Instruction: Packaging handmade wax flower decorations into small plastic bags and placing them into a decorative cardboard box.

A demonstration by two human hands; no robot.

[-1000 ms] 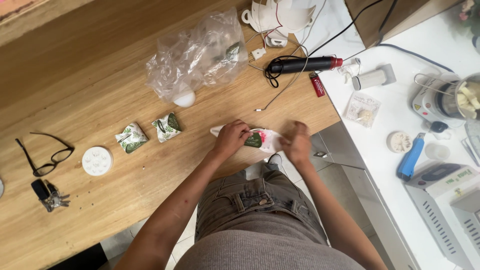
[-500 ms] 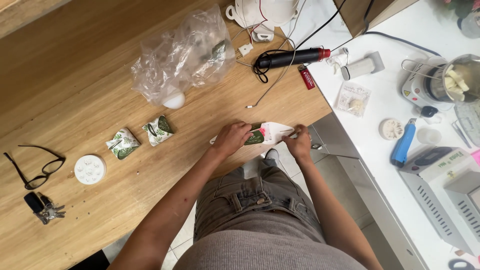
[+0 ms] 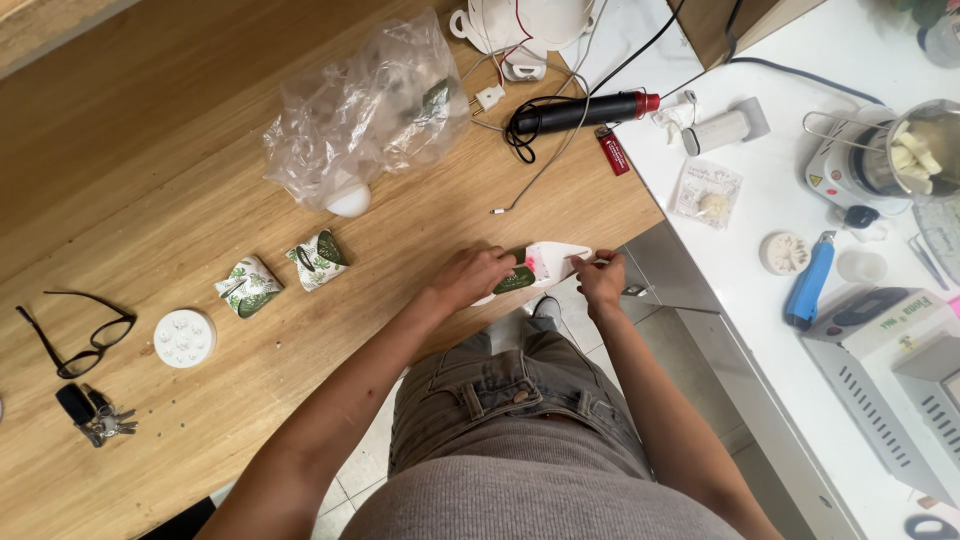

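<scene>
Head view: your left hand (image 3: 478, 278) and right hand (image 3: 601, 281) still pinch the white paper piece (image 3: 545, 264) at the bench (image 3: 150, 450) edge; two folded packets (image 3: 285, 273) unmoved.

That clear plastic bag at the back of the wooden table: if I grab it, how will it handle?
The clear plastic bag looks crumpled and thin, so probably floppy and light. The white rounded thing at its lower edge may roll or drop out if lifted carelessly.

Matt, grained wood table (image 3: 150, 120) carries a crinkled, glossy clear plastic bag (image 3: 365, 110) at 12 o'clock; glossy printed paper packet (image 3: 545, 265) sits at centre, metal keys (image 3: 105, 425) at 8 o'clock.
</scene>
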